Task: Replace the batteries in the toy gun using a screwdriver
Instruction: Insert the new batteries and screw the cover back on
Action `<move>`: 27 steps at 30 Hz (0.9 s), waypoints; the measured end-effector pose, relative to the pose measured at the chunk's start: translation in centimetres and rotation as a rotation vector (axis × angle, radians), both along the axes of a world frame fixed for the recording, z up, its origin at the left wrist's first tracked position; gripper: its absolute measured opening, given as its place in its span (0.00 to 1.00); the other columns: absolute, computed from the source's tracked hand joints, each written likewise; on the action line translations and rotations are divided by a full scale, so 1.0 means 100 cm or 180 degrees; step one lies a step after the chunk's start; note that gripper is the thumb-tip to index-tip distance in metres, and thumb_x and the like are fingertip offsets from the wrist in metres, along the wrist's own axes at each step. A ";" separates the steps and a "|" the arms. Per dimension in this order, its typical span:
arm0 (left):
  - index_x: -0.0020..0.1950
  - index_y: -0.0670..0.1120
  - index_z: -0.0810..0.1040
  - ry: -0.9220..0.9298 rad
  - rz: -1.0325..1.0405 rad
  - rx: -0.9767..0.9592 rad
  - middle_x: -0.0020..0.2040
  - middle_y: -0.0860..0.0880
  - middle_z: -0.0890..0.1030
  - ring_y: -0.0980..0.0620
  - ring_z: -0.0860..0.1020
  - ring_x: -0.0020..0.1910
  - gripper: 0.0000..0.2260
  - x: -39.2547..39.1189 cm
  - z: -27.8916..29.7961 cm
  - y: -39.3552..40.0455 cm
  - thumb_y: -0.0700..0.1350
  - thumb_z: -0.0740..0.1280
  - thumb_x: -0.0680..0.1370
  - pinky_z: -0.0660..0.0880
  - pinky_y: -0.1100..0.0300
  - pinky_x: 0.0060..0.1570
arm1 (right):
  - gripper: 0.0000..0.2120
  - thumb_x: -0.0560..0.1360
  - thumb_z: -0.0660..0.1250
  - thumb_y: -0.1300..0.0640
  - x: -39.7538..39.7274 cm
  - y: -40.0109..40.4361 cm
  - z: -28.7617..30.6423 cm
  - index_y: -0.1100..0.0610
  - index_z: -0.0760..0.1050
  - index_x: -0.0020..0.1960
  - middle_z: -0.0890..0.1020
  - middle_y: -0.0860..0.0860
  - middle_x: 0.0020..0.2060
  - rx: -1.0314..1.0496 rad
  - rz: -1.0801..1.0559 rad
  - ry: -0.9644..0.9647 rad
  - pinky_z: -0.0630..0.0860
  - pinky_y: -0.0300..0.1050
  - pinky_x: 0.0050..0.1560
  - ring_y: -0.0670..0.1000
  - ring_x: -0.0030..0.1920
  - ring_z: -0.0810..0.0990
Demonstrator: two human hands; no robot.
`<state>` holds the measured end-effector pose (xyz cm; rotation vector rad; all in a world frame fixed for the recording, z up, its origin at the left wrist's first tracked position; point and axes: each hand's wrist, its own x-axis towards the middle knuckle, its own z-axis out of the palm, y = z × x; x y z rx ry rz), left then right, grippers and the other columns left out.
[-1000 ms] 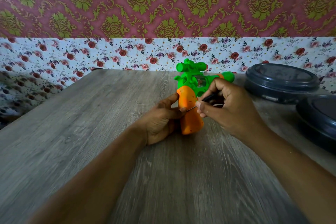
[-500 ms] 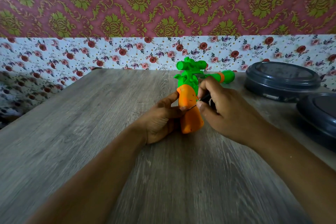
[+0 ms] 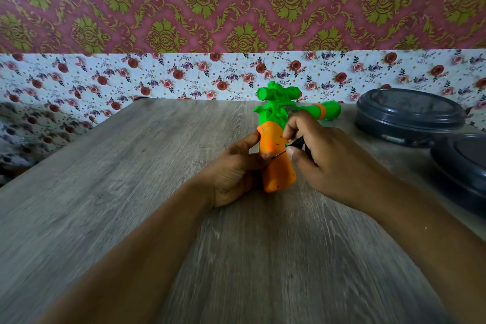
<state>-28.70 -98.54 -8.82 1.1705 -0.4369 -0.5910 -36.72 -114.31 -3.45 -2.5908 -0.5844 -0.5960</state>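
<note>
A toy gun (image 3: pixel 276 163) with an orange grip and a green body lies on the wooden table (image 3: pixel 131 192), its barrel pointing to the far right. My left hand (image 3: pixel 234 171) grips the orange handle from the left, thumb on its upper side. My right hand (image 3: pixel 326 160) pinches a small black-handled screwdriver (image 3: pixel 297 143). Its thin metal shaft reaches left onto the face of the orange grip. The tip is partly hidden by my left fingertips.
Two dark grey round lidded containers stand at the right: one (image 3: pixel 410 116) farther back, one (image 3: pixel 462 168) at the table's right edge. A flowered wall borders the table's far edge.
My right hand has turned on the screwdriver, its fingers shifting over the green body, while the shaft stays on the orange grip. My left hand and the gun have kept still.
</note>
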 end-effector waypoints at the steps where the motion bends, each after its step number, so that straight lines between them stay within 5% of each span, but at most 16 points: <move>1: 0.74 0.48 0.62 -0.0002 0.0001 -0.0008 0.68 0.37 0.72 0.36 0.70 0.67 0.31 0.000 0.000 0.000 0.36 0.63 0.71 0.69 0.39 0.63 | 0.06 0.76 0.61 0.55 0.000 0.000 0.000 0.52 0.63 0.50 0.71 0.46 0.31 -0.0020 -0.0011 -0.0012 0.69 0.50 0.32 0.47 0.31 0.72; 8: 0.75 0.47 0.59 -0.0047 0.0120 -0.0008 0.68 0.38 0.72 0.38 0.70 0.67 0.28 -0.002 0.001 -0.002 0.31 0.59 0.77 0.68 0.41 0.64 | 0.14 0.75 0.59 0.42 0.003 -0.005 -0.001 0.52 0.66 0.39 0.65 0.45 0.23 -0.0232 -0.0427 -0.0443 0.59 0.42 0.25 0.42 0.24 0.64; 12: 0.75 0.47 0.61 0.0022 0.0069 0.0011 0.68 0.37 0.72 0.36 0.69 0.68 0.33 0.001 -0.001 -0.001 0.35 0.64 0.70 0.67 0.39 0.64 | 0.08 0.75 0.62 0.50 0.001 -0.004 0.000 0.51 0.66 0.50 0.73 0.46 0.30 0.0069 -0.0143 0.0130 0.68 0.47 0.32 0.44 0.29 0.71; 16: 0.76 0.48 0.59 0.0028 0.0061 0.0022 0.68 0.38 0.73 0.38 0.70 0.67 0.34 0.003 -0.003 -0.001 0.36 0.64 0.70 0.66 0.38 0.65 | 0.05 0.75 0.64 0.58 0.001 -0.003 0.004 0.52 0.68 0.47 0.78 0.50 0.37 0.0107 -0.0127 0.0182 0.74 0.52 0.40 0.50 0.38 0.77; 24: 0.75 0.48 0.59 -0.0072 0.0068 0.0064 0.68 0.37 0.72 0.36 0.69 0.67 0.30 0.003 -0.004 0.000 0.33 0.62 0.75 0.66 0.37 0.64 | 0.12 0.74 0.63 0.45 -0.002 -0.004 0.004 0.53 0.72 0.40 0.71 0.48 0.26 -0.0331 -0.0511 -0.0393 0.66 0.45 0.29 0.47 0.26 0.66; 27: 0.75 0.48 0.59 -0.0005 0.0074 0.0048 0.68 0.38 0.72 0.36 0.69 0.67 0.33 0.003 -0.004 -0.001 0.35 0.64 0.71 0.67 0.37 0.64 | 0.09 0.75 0.61 0.45 -0.001 -0.003 0.003 0.51 0.68 0.46 0.69 0.45 0.28 -0.0383 -0.0353 -0.0205 0.65 0.45 0.31 0.43 0.29 0.66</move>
